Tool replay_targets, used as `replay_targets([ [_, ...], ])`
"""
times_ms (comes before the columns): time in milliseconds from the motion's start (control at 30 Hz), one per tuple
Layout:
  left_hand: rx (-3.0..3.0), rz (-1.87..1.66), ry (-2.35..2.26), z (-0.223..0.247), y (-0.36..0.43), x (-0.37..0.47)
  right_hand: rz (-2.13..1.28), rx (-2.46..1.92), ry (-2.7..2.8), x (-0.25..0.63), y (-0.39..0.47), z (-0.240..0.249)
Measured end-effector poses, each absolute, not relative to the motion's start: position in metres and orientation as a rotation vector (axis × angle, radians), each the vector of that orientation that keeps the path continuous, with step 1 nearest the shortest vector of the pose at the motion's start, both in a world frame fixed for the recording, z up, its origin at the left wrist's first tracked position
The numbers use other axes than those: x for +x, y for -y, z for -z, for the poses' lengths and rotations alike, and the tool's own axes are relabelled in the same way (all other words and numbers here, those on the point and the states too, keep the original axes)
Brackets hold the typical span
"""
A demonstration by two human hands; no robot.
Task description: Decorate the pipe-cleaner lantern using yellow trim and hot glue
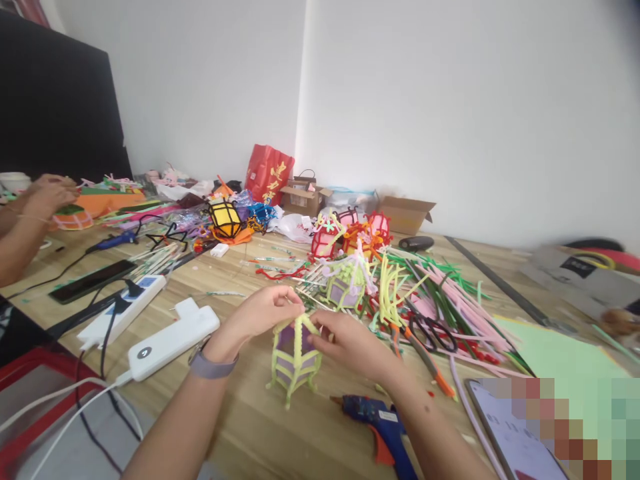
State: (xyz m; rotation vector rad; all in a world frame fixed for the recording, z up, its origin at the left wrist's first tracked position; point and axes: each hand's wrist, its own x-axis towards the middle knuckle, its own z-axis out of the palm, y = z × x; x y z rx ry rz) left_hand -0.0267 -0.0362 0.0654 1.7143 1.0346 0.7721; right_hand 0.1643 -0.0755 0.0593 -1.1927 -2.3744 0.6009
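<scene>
A small lantern (297, 363) with a yellow-green pipe-cleaner frame and purple panels stands on the wooden table in front of me. My left hand (270, 308) pinches at its top from the left, the fingertips close together. On the upper right side, my right hand (345, 337) grips the frame between thumb and fingers; the exact contact is partly hidden. A blue hot glue gun (373, 417) with an orange trigger lies below my right forearm. Just behind my hands sits a similar green and purple lantern (345, 287).
Yellow-green pipe cleaners (393, 287), scissors (433, 333) and pink strips (465, 300) lie right. A phone (510, 427) rests front right. A power bank (173, 343) and power strip (123, 310) with cables lie left. Another person's hands (53, 193) work at far left.
</scene>
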Motion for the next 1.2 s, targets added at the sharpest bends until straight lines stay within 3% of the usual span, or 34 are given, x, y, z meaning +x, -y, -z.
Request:
replay_targets([
  [1200, 1.430, -0.868, -0.903, -0.041, 0.033, -0.026, -0.566, -1.225, 2.417, 0.163, 0.072, -0.052],
])
